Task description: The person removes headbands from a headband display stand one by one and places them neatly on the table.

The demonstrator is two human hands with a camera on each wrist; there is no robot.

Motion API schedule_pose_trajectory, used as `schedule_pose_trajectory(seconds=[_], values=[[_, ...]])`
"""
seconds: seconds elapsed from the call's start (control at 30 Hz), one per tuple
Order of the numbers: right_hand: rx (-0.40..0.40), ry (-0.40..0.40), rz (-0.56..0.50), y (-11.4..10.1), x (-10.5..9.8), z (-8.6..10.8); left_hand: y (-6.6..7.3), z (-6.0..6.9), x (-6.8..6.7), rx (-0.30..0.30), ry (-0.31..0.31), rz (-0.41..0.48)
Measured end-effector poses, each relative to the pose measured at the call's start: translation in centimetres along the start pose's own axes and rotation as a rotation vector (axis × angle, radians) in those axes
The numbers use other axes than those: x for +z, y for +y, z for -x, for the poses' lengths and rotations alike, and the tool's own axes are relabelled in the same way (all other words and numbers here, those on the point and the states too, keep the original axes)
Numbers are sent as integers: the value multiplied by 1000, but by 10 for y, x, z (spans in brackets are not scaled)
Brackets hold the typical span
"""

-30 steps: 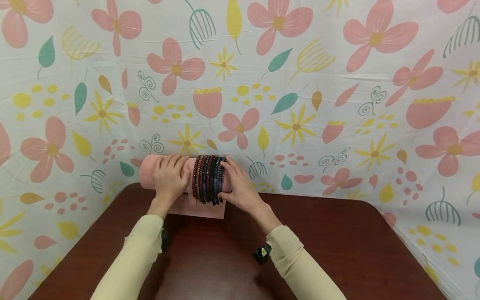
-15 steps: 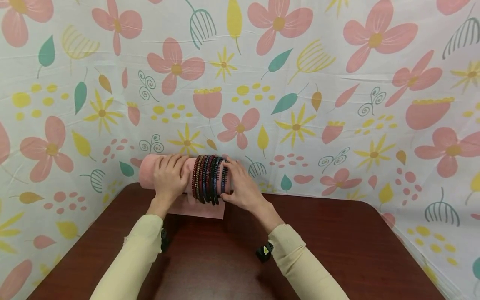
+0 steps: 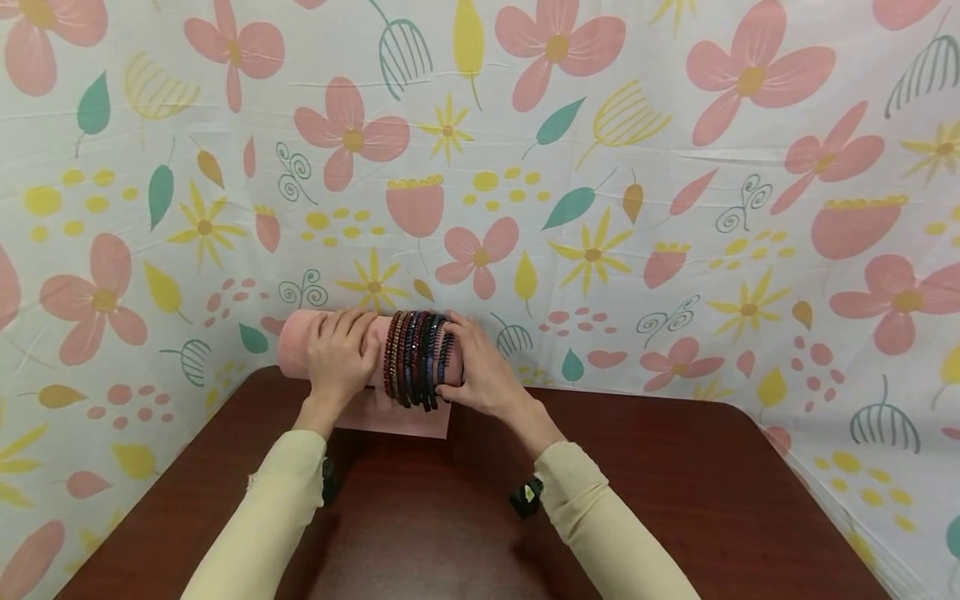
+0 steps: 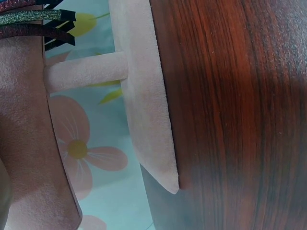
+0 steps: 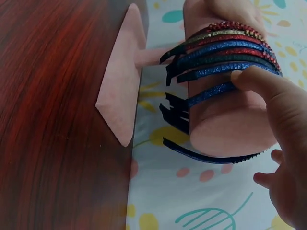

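A pink velvety headband holder (image 3: 296, 346) lies as a horizontal roll on a stem and flat base (image 4: 144, 105). Several glittery headbands (image 3: 411, 358) in red, gold, blue and dark green sit side by side around its right half. My left hand (image 3: 337, 358) grips the roll left of them, its palm side hidden. At the roll's right end, my right hand (image 3: 483, 371) holds a blue headband (image 5: 211, 93), thumb on its front and the other fingers partly hidden behind. In the right wrist view, another dark blue headband (image 5: 201, 157) hangs around the roll's end face.
The holder stands at the back left of a dark brown wooden table (image 3: 600, 492). Directly behind the table hangs a white cloth with printed flowers (image 3: 555, 208). Black wrist cameras (image 3: 527, 497) are strapped at both sleeves.
My right hand shifts slightly right with a headband, then a little back left. A gap now shows between headbands near the right end. The left hand stays in place.
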State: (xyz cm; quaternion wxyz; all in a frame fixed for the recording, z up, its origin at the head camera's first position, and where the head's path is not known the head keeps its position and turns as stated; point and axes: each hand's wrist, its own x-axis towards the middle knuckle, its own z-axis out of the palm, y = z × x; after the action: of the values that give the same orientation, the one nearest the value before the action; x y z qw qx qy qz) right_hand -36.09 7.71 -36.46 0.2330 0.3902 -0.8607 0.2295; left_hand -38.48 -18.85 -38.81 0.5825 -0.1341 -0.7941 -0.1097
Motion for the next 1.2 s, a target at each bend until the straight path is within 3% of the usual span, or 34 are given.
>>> schedule_pose_trajectory(seconds=[0.13,0.4,1.2], values=[[-31,27,3,3,-2,2,0,0,-1,-3,-2,4],[61,23,58,8,-7,13,0,-1,-1,-11,-6,12],[148,20,133,21,-7,38,0,0,-1,-11,-10,11]])
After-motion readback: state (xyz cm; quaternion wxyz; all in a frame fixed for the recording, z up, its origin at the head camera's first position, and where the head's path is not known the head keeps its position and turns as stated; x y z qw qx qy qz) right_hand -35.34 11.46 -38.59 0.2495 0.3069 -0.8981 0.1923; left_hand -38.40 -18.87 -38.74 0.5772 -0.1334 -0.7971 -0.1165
